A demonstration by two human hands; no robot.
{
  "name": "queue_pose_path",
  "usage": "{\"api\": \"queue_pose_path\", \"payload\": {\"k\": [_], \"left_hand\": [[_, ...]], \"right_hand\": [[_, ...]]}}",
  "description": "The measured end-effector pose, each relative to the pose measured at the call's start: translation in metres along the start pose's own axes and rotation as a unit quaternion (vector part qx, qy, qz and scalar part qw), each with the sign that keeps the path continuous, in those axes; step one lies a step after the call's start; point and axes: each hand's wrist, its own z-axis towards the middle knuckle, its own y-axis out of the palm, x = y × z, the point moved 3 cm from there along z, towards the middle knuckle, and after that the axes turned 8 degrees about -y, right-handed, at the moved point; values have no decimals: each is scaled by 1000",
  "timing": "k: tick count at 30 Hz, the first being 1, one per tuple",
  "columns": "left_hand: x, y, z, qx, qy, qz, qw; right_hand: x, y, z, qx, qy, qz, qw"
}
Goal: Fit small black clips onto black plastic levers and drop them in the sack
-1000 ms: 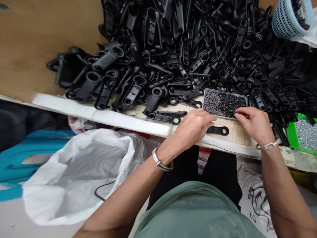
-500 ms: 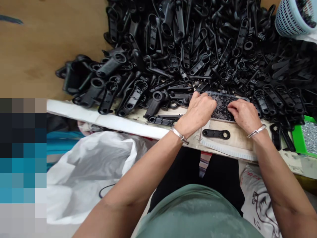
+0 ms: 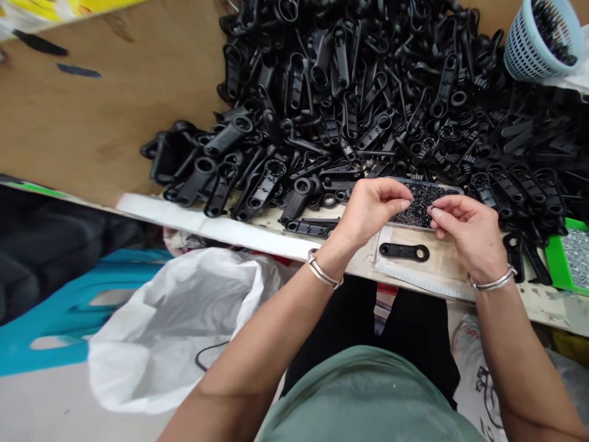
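Both hands hover over the near edge of a clear tray (image 3: 414,225) full of tiny dark parts (image 3: 421,199). My left hand (image 3: 375,205) is pinched, thumb against forefinger; whatever lies between the tips is too small to name. My right hand (image 3: 472,230) also pinches at the tray's right side, with a tiny dark speck at its fingertips that I cannot make out. Just below the tray, a black plastic crank-shaped arm (image 3: 405,251) lies flat on the bench, its toothed ring to the right. Neither hand touches it.
A large heap of black plastic arms and rings (image 3: 350,116) covers the bench behind the tray. To the right are a green tray (image 3: 559,261) of small metal pieces and a blue basket (image 3: 529,52). A white sack (image 3: 133,344) gapes below the bench's left edge.
Both hands have lifted from among the tiny parts and drawn back toward me, fingertips pinched. The black arm stays on the bench. The head view has shifted slightly left.
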Motion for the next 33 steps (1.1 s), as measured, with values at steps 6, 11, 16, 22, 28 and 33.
{"api": "queue_pose_path", "payload": {"k": [6,11,16,22,28,33], "left_hand": [[-7,10,-28,-33,-96,-248,963],[-11,14,-37,-46,-146,-304,940],[-10,16,-42,-51,-163,-338,925],[-10,18,-45,-46,-153,-334,929],[-14,18,-47,-29,-115,-305,945],[-16,20,-51,10,-95,-275,957]], "right_hand": [[-5,13,-21,5,-25,59,998],[-4,13,-30,5,-63,22,998],[-4,14,-33,-4,-88,0,996],[-10,14,-37,-13,-150,-82,985],[-19,15,-47,22,-188,-201,961],[-20,15,-57,26,-189,-251,949]]}}
